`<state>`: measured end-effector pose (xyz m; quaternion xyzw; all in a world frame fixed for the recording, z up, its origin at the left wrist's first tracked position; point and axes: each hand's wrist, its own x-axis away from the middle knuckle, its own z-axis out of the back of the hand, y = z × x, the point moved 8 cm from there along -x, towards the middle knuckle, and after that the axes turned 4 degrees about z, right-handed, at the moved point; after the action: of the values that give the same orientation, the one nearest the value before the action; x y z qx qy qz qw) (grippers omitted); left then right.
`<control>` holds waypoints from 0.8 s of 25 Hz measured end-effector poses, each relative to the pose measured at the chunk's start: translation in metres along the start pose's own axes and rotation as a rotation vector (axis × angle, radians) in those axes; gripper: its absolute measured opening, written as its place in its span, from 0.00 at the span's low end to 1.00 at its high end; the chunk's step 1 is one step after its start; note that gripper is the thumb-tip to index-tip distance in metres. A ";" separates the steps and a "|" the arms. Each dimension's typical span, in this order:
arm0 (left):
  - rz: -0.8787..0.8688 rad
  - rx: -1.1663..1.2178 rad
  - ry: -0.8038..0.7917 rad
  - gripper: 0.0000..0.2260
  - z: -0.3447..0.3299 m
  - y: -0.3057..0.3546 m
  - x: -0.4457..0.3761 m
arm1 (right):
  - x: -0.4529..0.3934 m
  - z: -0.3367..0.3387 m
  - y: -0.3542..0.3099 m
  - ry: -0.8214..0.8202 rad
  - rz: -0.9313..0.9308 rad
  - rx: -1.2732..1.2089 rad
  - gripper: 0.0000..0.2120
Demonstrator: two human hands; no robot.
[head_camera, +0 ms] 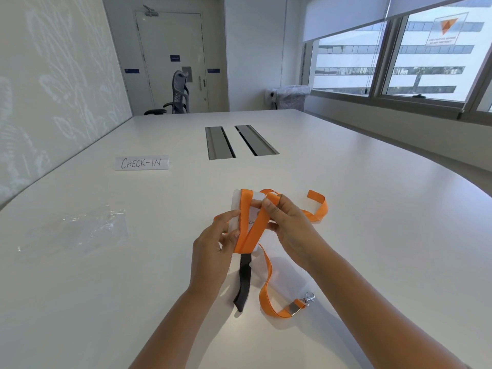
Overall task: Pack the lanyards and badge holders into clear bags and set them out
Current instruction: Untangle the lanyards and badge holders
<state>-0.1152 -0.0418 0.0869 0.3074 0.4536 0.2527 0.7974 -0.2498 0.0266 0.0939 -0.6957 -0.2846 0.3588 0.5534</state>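
Note:
An orange lanyard (266,294) is wound around a clear badge holder (239,202) that I hold above the white table (346,209). My left hand (213,243) grips the holder's left edge. My right hand (290,225) pinches the orange strap at the holder's top right. The strap's loose end trails down to a metal clip (308,298) lying on the table; another loop (318,206) sticks out to the right. A black strap piece (243,283) hangs below the holder. A clear bag (77,230) lies flat at the left.
A paper sign reading CHECK-IN (141,163) lies at the middle left. Two metal cable slots (239,141) are set into the table's centre. An office chair (177,95) stands at the far end, and a lined bin (291,97) by the window.

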 end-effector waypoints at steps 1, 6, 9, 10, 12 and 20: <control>-0.004 -0.004 -0.006 0.15 -0.001 0.000 0.000 | 0.000 0.001 0.000 0.016 0.008 0.011 0.05; -0.016 -0.013 -0.017 0.16 -0.003 -0.004 -0.001 | 0.002 -0.001 0.002 0.036 0.005 -0.071 0.05; 0.019 -0.018 -0.034 0.16 -0.006 -0.009 -0.002 | 0.002 -0.001 0.004 0.032 -0.024 -0.186 0.06; 0.044 -0.015 -0.050 0.17 -0.008 -0.011 -0.002 | 0.002 -0.001 0.005 0.023 -0.031 -0.217 0.06; 0.089 0.012 -0.100 0.18 -0.013 -0.014 -0.001 | 0.002 -0.003 0.005 -0.009 -0.051 -0.269 0.07; 0.165 0.123 -0.134 0.13 -0.016 -0.019 -0.003 | 0.005 -0.012 0.010 -0.112 -0.087 -0.186 0.07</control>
<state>-0.1280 -0.0522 0.0685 0.4082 0.3869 0.2682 0.7821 -0.2370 0.0215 0.0852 -0.7098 -0.3769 0.3449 0.4849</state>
